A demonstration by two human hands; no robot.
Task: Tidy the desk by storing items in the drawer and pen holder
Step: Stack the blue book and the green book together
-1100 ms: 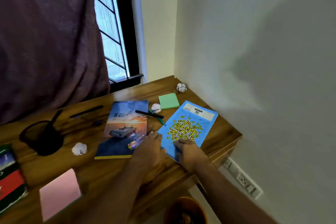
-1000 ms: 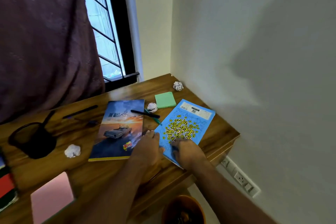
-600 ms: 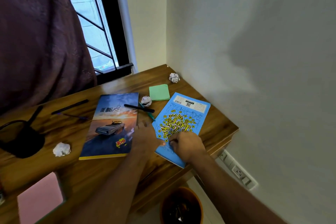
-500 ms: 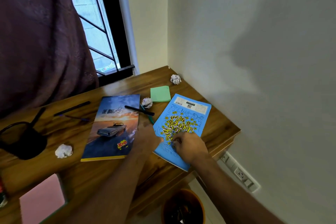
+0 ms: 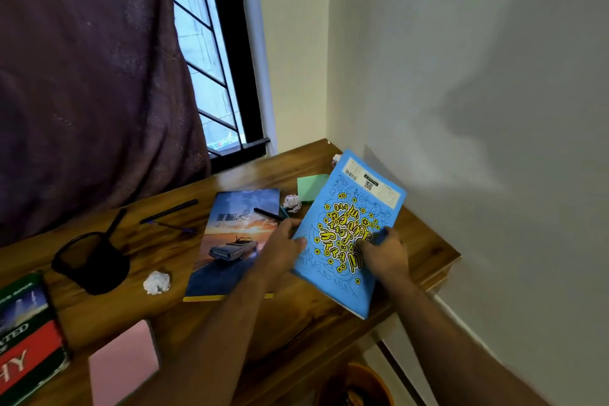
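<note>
A blue book with yellow lettering (image 5: pixel 349 224) is tilted up off the wooden desk (image 5: pixel 309 303), its far end raised. My left hand (image 5: pixel 280 250) grips its left edge and my right hand (image 5: pixel 384 255) grips its right side. Beside it lies a notebook with a car picture (image 5: pixel 230 241). A black pen (image 5: pixel 267 213) rests across that notebook's top corner. A black mesh pen holder (image 5: pixel 92 262) stands at the left with one pen in it. Two more pens (image 5: pixel 169 211) lie behind it. The drawer is not visible.
Crumpled paper balls (image 5: pixel 157 282) lie on the desk, one (image 5: pixel 292 202) near a green sticky pad (image 5: pixel 309 187). A pink pad (image 5: pixel 123 361) and stacked books (image 5: pixel 26 336) sit at the near left. An orange bin (image 5: pixel 356 386) stands below the desk. The wall is close on the right.
Both hands have taken hold of the blue book and lifted its far end off the desk; earlier it lay flat under them.
</note>
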